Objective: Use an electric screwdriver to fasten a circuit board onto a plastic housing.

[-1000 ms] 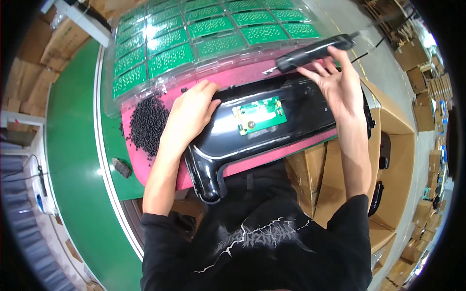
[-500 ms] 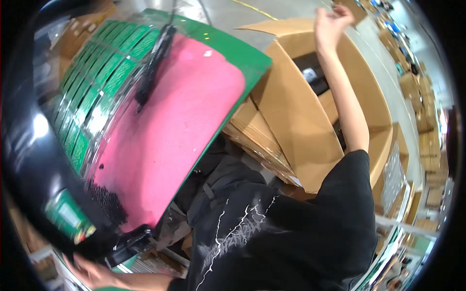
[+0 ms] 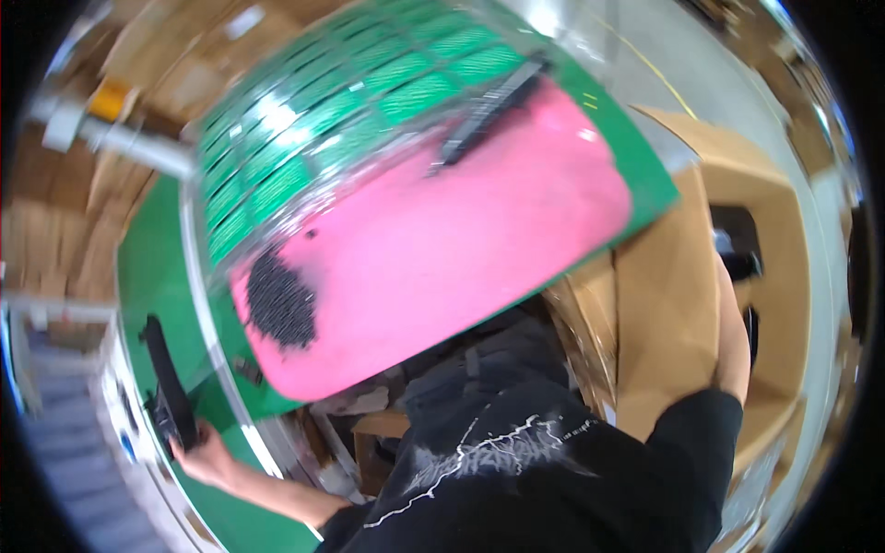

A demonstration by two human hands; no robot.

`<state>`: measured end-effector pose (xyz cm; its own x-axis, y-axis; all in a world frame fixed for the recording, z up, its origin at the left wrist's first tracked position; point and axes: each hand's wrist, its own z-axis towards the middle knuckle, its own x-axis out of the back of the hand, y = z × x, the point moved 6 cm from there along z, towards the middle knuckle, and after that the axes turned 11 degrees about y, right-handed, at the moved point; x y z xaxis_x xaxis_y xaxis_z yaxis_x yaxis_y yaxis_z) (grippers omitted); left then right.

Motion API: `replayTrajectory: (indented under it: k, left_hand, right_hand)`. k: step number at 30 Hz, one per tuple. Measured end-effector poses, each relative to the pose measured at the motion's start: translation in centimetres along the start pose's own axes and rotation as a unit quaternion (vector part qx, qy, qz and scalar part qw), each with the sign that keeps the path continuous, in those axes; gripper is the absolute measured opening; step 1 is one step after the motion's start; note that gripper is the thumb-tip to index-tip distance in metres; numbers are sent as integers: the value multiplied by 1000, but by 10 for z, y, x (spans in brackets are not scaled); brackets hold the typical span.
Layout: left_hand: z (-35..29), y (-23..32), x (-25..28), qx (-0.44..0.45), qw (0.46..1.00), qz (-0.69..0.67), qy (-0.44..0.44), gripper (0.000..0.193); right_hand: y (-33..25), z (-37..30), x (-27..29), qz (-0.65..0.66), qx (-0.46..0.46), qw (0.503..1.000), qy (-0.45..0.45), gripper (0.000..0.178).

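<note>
At the lower left, my left hand [image 3: 207,458] is closed around the lower end of a long black part [image 3: 168,382], which stands tilted over the green table. Its exact kind is unclear. My right forearm [image 3: 733,336] reaches into an open cardboard box [image 3: 668,304] on the right; the box wall hides the hand and its fingers. Inside the box, dark items [image 3: 737,241] show. A pink mat [image 3: 442,258] covers much of the green table [image 3: 636,175]. On its left end lies a heap of small black pieces, apparently screws [image 3: 279,300].
A slim black tool, like an electric screwdriver [image 3: 489,111], sits over the mat's far edge. Behind it are rows of green packs under clear plastic [image 3: 369,101]. A white rail [image 3: 198,267] crosses the table at left. Stacked cartons [image 3: 175,64] stand beyond.
My view has swung left, so the table and box appear further right. My right hand has dropped from above the box into it. The left hand has moved over the table's left section.
</note>
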<state>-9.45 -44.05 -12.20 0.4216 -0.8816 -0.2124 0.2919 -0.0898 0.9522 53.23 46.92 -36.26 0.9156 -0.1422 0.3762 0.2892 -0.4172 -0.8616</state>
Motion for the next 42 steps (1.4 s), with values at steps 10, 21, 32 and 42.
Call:
replayTrajectory:
  k: [10,21,32,42]
  left_hand:
    - [38,-45,19,-9,980,20,199,56]
    - [-163,45,-329,-313,876,-120,-347,55]
    - [-270,-16,-402,-323,718,100,-608,31]
    - [-250,-27,-384,-279,688,180,-645,23]
  right_hand:
    - [-105,-50,104,174,-95,979,49,50]
    - [-190,-234,100,-203,629,750,11,17]
    - [-225,-372,-121,-303,665,582,-356,15]
    - [-278,-475,-350,-209,804,490,-266,38]
